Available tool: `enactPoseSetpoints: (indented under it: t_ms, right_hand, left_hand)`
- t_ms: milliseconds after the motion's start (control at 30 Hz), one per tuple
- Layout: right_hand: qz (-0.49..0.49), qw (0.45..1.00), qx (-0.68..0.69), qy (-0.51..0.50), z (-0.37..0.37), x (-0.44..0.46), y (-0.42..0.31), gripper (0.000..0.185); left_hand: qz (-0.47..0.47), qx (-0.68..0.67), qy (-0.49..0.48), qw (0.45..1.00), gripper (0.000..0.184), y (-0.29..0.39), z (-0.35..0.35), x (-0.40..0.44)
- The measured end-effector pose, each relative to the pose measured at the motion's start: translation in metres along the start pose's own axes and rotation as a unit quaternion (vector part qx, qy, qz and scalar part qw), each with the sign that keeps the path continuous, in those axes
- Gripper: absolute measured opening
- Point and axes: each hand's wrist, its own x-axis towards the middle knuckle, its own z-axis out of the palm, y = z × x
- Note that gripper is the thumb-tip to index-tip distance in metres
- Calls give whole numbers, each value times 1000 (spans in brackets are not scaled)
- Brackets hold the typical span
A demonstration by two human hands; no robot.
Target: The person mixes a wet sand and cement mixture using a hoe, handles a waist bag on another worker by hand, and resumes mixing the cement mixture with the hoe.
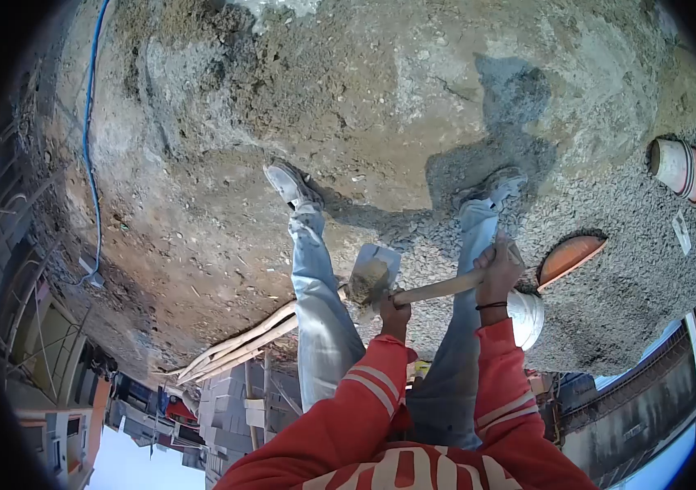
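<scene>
My left hand (395,317) is wrapped round the wooden handle of a shovel (442,289), low down near its metal blade. The far end of that handle is in my right hand (498,266), which has a dark band at the wrist. The blade, beside my left shin, carries some grey-brown material. Under and around the shovel lies grey gravel (601,286). An orange basin (570,260) sits tilted in the gravel right of my right hand, and a white bucket (525,318) shows just below that hand.
Stacked buckets (689,171) lie on their side at the far right. A blue hose (89,147) runs down the left side. Wooden poles (238,347) lie beside my left leg. My shoes rest on rough ground. Buildings and a wall stand along the lower edges.
</scene>
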Motion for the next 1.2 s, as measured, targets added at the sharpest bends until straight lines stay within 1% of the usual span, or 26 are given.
enactPoseSetpoints:
  t_ms: [33, 67, 100, 133, 167, 200, 267, 333, 433, 467, 533, 567, 600, 667, 733, 767, 800, 833, 867, 900, 933, 967, 1033, 1100, 1167, 1200]
  right_hand:
    - [12, 1000, -1, -19, -2, -3, 35, 22]
    - [20, 1000, -12, -17, 6, -1, 60, 22]
    - [19, 999, -23, -14, 10, -2, 83, 23]
    - [18, 999, -33, -11, 11, 0, 101, 25]
    - [25, 999, -38, -9, 16, 8, 110, 25]
    - [2, 1000, -15, -22, 24, 16, 111, 24]
    - [-32, 997, 39, -57, 46, 25, 85, 22]
    - [-47, 993, 71, -82, 68, 22, 32, 22]
    - [-123, 983, 90, -99, 107, 22, -47, 21]
    - [-156, 977, 95, -113, 108, 18, -72, 21]
    - [-212, 960, 123, -132, 115, 13, -111, 20]
    - [-215, 961, 117, -127, 116, 7, -125, 20]
    - [-210, 965, 107, -119, 113, -3, -137, 19]
    - [-198, 964, 128, -124, 100, -29, -179, 18]
    - [-208, 958, 133, -145, 74, -42, -236, 16]
    - [-205, 959, 150, -126, 60, -50, -266, 18]
    - [-202, 959, 166, -106, 43, -53, -292, 20]
    - [-205, 950, 204, -120, 19, -46, -313, 23]
    - [-204, 939, 241, -134, -9, -34, -332, 25]
    - [-208, 935, 251, -137, -39, -8, -347, 25]
    - [-211, 912, 301, -183, -71, 28, -354, 27]
    - [-212, 883, 350, -229, -93, 63, -355, 29]
    - [-206, 871, 428, -125, -107, 137, -338, 29]
    - [-119, 877, 463, -50, -86, 171, -322, 29]
    - [-29, 841, 524, -134, -87, 232, -300, 30]
    - [-26, 840, 525, -134, -87, 229, -308, 30]
  left_hand:
    - [-50, -52, -6, 997, 17, 20, -36, 37]
    - [-47, -58, 6, 997, 17, 33, -55, 71]
    - [-53, 61, 28, 996, 13, 44, -76, 97]
    - [-62, 180, 47, 981, 10, 56, -95, 126]
    - [-80, 124, 47, 988, 11, 70, -110, 174]
    - [-97, 70, 46, 992, 11, 78, -110, 211]
    - [-93, 77, 1, 993, 9, 54, -40, 220]
    - [-89, 123, -8, 988, 14, 16, 59, 173]
    - [-97, 185, -18, 978, 26, -34, 204, 57]
    - [-100, 195, -29, 975, 26, -46, 213, 47]
    - [-111, 219, 14, 969, 18, -69, 253, 29]
    - [-112, 225, 35, 967, 15, -75, 274, 17]
    - [-109, 229, 22, 967, 15, -77, 273, 12]
    - [-194, 111, -54, 973, 17, -72, 268, -37]
    - [-188, 65, -74, 977, 20, -89, 280, -115]
    - [-190, 70, -89, 975, 20, -99, 285, -138]
    - [-192, 18, -138, 971, 22, -110, 290, -157]
    - [-194, -34, -185, 963, 24, -122, 295, -176]
    - [-196, -29, -196, 960, 24, -137, 307, -196]
    - [-191, 6, -254, 948, 26, -154, 327, -217]
    - [-183, 41, -310, 932, 28, -170, 347, -237]
    - [-167, 75, -343, 921, 29, -189, 371, -258]
    - [-130, 127, -395, 901, 29, -223, 415, -270]
    - [-103, 145, -426, 887, 28, -242, 435, -273]
    - [6, 157, -477, 865, 25, -243, 444, -290]
    - [8, 158, -477, 865, 25, -240, 442, -297]
